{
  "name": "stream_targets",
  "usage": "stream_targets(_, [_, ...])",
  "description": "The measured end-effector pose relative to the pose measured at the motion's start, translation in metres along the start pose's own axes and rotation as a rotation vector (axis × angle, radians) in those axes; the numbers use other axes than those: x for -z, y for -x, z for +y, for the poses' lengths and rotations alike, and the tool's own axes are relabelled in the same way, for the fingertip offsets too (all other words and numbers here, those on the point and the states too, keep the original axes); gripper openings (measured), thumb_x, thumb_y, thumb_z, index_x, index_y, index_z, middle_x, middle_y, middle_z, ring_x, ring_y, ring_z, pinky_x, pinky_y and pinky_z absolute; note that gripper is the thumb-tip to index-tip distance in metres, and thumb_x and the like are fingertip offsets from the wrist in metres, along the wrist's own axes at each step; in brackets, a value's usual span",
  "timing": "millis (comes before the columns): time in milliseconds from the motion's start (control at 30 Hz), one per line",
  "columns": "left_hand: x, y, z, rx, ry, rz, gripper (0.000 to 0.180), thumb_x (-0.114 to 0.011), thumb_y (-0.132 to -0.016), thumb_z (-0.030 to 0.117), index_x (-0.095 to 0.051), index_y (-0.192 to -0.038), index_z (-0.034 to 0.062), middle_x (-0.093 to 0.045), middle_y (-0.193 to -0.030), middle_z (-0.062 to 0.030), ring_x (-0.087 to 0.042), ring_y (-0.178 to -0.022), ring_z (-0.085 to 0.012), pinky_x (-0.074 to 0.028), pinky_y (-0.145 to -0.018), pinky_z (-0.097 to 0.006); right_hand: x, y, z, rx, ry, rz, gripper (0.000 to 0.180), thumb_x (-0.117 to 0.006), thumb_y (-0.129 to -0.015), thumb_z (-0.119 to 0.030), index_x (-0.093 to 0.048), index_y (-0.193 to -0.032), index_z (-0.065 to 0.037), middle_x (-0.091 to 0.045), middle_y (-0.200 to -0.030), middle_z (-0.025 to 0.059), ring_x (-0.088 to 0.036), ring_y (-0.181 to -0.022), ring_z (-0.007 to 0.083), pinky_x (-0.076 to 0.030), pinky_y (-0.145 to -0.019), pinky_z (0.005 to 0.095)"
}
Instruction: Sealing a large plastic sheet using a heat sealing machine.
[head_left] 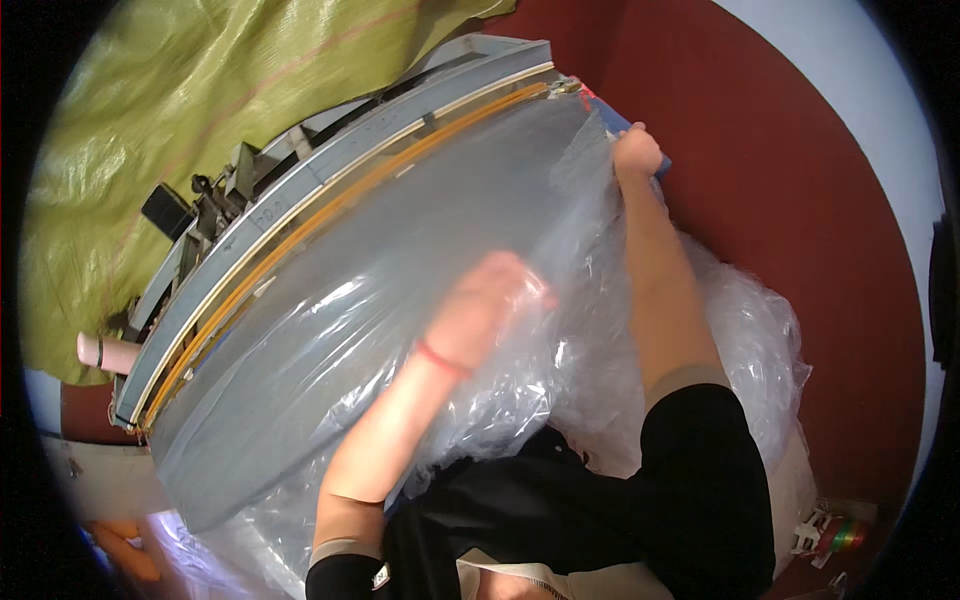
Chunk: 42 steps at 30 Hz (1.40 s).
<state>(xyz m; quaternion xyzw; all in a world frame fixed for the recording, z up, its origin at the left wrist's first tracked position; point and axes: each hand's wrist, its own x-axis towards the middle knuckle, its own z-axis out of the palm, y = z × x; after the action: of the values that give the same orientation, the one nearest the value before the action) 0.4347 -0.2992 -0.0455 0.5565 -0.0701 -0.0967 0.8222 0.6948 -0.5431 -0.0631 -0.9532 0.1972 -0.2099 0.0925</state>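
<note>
Work surface: a long grey table [300, 330] runs from lower left to upper right, bowed by the lens. Along its far edge sits a grey metal rail [330, 165] with an orange strip [330, 205] running just inside it. A black fitting [168, 210] is mounted behind the rail near its left half.

Clear plastic film [470, 200] lies spread over most of the table, smooth and flat at the middle, crumpled into a loose heap [740, 330] at the right, where it spills off the table toward the person's lap.

Left hand [485, 300]: blurred, resting flat on top of the film near the table's middle, fingers loosely curled; whether it pinches the film cannot be told. A red band [442, 358] circles that wrist.

Right hand [636, 150]: at the far right end of the table, closed on the upper edge of the film, beside a blue object [612, 120] that is mostly hidden.

Room: a green woven tarp [200, 80] covers the area beyond the rail, at the upper left. The floor [800, 200] to the right is dark red, meeting a pale wall [870, 90]. A pink tube end [100, 350] pokes out below the tarp at left. A small white and multicoloured item [830, 535] lies on the floor at the lower right. Orange shapes [125, 550] at the lower left are too blurred to identify.
</note>
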Motion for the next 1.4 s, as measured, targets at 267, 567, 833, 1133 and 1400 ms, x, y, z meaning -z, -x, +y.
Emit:
stream_targets(267, [0.101, 0.181, 0.111, -0.575, 0.59, -0.115, 0.053, -0.042, -0.077, -0.001, -0.027, -0.128, 0.0035, -0.054, -0.098, -0.0074, -0.052, -0.051, -0.0129, -0.043, -0.044, -0.023, 0.016, 0.008, 0.002, 0.015, 0.037, 0.019, 0.026, -0.049, -0.081, -0.028, -0.054, -0.094, -0.007, -0.062, -0.088, 0.0146, -0.059, -0.086, 0.0291, -0.047, -0.072, 0.0399])
stream_targets(567, [0.087, 0.281, 0.067, -0.384, 0.331, 0.778, 0.064, -0.063, -0.07, 0.044, -0.04, -0.118, 0.007, -0.047, -0.108, -0.0127, -0.046, -0.096, -0.0223, -0.038, -0.083, -0.039, 0.004, 0.006, -0.003, 0.066, 0.071, 0.011, 0.031, -0.049, -0.081, -0.034, -0.054, -0.095, -0.007, -0.06, -0.092, 0.0154, -0.058, -0.088, 0.0321, -0.046, -0.07, 0.0432])
stream_targets(833, [0.156, 0.335, 0.056, -0.082, -0.132, 1.436, 0.009, -0.055, -0.081, 0.015, -0.057, -0.078, 0.0073, -0.05, -0.064, 0.0057, -0.035, -0.046, -0.0035, -0.028, -0.04, -0.02, -0.003, 0.004, 0.003, 0.103, -0.019, -0.001, 0.033, -0.046, -0.082, -0.034, -0.053, -0.101, -0.007, -0.059, -0.095, 0.0148, -0.056, -0.089, 0.0338, -0.044, -0.07, 0.0451])
stream_targets(1133, [0.172, 0.295, 0.1, -0.286, -1.683, 0.809, 0.014, -0.054, -0.076, 0.006, -0.056, -0.089, 0.0001, -0.056, -0.097, -0.0131, -0.05, -0.094, -0.0282, -0.041, -0.08, -0.036, 0.002, 0.005, -0.002, 0.058, 0.063, -0.043, 0.031, -0.044, -0.084, -0.034, -0.053, -0.1, -0.01, -0.059, -0.096, 0.0122, -0.057, -0.088, 0.0321, -0.045, -0.069, 0.0438])
stream_targets(1400, [0.253, 0.281, 0.082, 0.087, -1.635, 1.016, 0.045, -0.062, -0.074, 0.026, -0.048, -0.113, 0.0093, -0.045, -0.12, -0.0118, -0.037, -0.114, -0.0312, -0.032, -0.091, -0.041, 0.002, 0.002, -0.002, 0.065, 0.067, -0.046, 0.031, -0.045, -0.083, -0.036, -0.053, -0.097, -0.009, -0.059, -0.095, 0.0141, -0.056, -0.089, 0.0334, -0.045, -0.07, 0.0438])
